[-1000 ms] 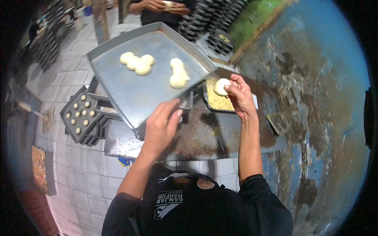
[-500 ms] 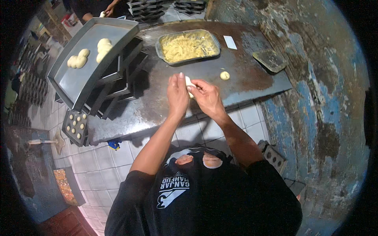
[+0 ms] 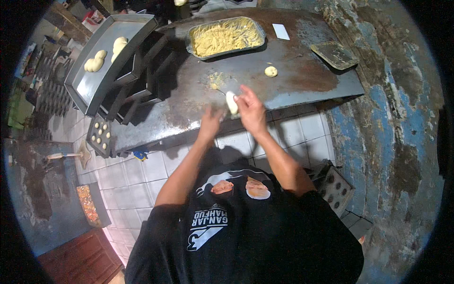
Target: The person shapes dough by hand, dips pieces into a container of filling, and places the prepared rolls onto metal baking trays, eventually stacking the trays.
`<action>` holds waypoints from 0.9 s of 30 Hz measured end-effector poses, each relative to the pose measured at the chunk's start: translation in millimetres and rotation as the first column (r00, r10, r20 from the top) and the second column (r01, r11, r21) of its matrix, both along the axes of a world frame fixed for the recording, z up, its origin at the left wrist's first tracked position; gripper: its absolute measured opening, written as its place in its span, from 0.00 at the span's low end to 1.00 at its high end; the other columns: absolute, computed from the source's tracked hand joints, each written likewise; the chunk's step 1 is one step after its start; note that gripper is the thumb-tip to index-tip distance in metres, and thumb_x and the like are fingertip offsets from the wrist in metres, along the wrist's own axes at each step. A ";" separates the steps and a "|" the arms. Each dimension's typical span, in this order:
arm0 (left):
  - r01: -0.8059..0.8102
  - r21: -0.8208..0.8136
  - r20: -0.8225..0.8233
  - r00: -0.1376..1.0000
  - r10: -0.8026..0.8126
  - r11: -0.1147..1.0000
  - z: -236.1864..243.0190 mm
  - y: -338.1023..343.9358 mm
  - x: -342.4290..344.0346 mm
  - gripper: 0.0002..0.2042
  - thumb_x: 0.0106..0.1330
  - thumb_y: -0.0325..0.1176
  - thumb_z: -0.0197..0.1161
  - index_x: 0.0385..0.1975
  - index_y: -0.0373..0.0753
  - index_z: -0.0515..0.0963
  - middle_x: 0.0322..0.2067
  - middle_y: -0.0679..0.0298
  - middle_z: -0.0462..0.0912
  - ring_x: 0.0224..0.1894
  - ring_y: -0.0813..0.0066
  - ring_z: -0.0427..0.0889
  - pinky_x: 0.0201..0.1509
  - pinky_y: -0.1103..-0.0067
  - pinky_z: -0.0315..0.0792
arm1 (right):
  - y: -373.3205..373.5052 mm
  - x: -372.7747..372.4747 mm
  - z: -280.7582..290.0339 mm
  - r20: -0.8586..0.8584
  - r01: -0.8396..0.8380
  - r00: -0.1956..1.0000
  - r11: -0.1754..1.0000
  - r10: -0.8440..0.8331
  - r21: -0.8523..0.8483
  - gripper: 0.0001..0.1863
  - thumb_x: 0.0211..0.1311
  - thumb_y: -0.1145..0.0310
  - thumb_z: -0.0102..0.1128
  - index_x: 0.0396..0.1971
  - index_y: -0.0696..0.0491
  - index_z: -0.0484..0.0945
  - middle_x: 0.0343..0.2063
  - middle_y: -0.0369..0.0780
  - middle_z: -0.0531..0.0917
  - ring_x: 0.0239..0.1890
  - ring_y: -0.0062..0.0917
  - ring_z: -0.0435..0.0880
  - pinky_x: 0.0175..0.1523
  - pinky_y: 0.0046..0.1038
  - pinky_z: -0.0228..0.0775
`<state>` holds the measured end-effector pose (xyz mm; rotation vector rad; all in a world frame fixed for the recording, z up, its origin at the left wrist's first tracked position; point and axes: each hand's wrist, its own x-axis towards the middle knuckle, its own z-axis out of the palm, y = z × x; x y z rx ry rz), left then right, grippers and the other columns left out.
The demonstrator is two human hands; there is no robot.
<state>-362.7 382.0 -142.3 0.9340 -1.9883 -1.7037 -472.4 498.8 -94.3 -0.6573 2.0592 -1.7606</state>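
Observation:
My right hand (image 3: 251, 110) is closed on an oval piece of white dough (image 3: 231, 102) at the front of the metal table (image 3: 175, 113). My left hand (image 3: 211, 120) is just left of it, apart from the dough, its fingers smeared by motion. A small spoon (image 3: 215, 87) with yellow stuff on it is beside the dough, among yellow smears. Behind stands a rectangular dish (image 3: 224, 38) of yellow filling. A small dough ball (image 3: 270, 71) lies to the right.
Stacked deep trays (image 3: 142, 80) at left carry shaped dough (image 3: 94, 64); a small tray (image 3: 99, 144) holds several dough balls. A flat greasy pan (image 3: 333, 54) and white card (image 3: 281, 31) lie at the right. A weathered wall (image 3: 388, 142) borders the table.
The view has swung onto the table. My right hand came down from beside the large tray with dough; both hands met around it, and now my left hand has drawn away leftward and down.

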 end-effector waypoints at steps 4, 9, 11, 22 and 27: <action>0.201 -0.129 0.104 0.977 -0.189 0.971 -63.3 -6.1 42.9 0.19 0.66 0.27 0.59 0.57 0.32 0.75 0.48 0.58 0.85 0.52 0.69 0.80 0.57 0.73 0.73 | -25.7 27.1 -40.2 -0.606 -0.286 0.699 0.925 0.380 0.250 0.10 0.67 0.67 0.62 0.43 0.55 0.82 0.32 0.45 0.84 0.36 0.42 0.84 0.48 0.34 0.78; 0.018 0.537 -0.108 0.993 0.048 0.843 -32.9 -36.0 22.6 0.17 0.72 0.23 0.54 0.59 0.37 0.76 0.52 0.64 0.83 0.53 0.75 0.82 0.59 0.77 0.74 | -78.7 -33.6 -78.7 -0.142 -0.238 0.957 0.965 0.252 0.107 0.08 0.67 0.69 0.60 0.39 0.56 0.83 0.36 0.46 0.84 0.38 0.44 0.84 0.46 0.38 0.78; 0.042 0.693 -0.200 0.970 0.136 0.720 -15.5 -56.0 8.5 0.21 0.69 0.20 0.58 0.62 0.37 0.74 0.54 0.66 0.82 0.56 0.76 0.80 0.61 0.78 0.72 | -99.9 -64.0 -127.6 -0.328 -0.145 0.882 0.856 0.340 0.497 0.10 0.68 0.66 0.59 0.40 0.58 0.81 0.39 0.49 0.83 0.40 0.47 0.84 0.45 0.42 0.76; -0.025 0.553 -0.144 0.982 0.125 0.833 -2.3 -205.2 -46.4 0.29 0.53 0.15 0.72 0.56 0.40 0.76 0.49 0.68 0.82 0.51 0.80 0.80 0.59 0.82 0.74 | -182.3 -146.3 -86.5 -0.272 -0.274 0.810 0.745 0.520 0.608 0.08 0.70 0.70 0.54 0.38 0.58 0.79 0.30 0.53 0.82 0.38 0.52 0.84 0.43 0.48 0.77; -0.058 0.466 -0.130 0.983 0.133 0.883 -16.4 -259.2 -85.9 0.31 0.55 0.16 0.73 0.61 0.41 0.74 0.50 0.67 0.82 0.52 0.79 0.81 0.59 0.81 0.75 | -258.7 -231.7 -82.6 -0.529 -0.193 0.523 0.697 0.668 0.690 0.06 0.64 0.73 0.56 0.32 0.58 0.81 0.26 0.52 0.84 0.30 0.46 0.86 0.37 0.43 0.79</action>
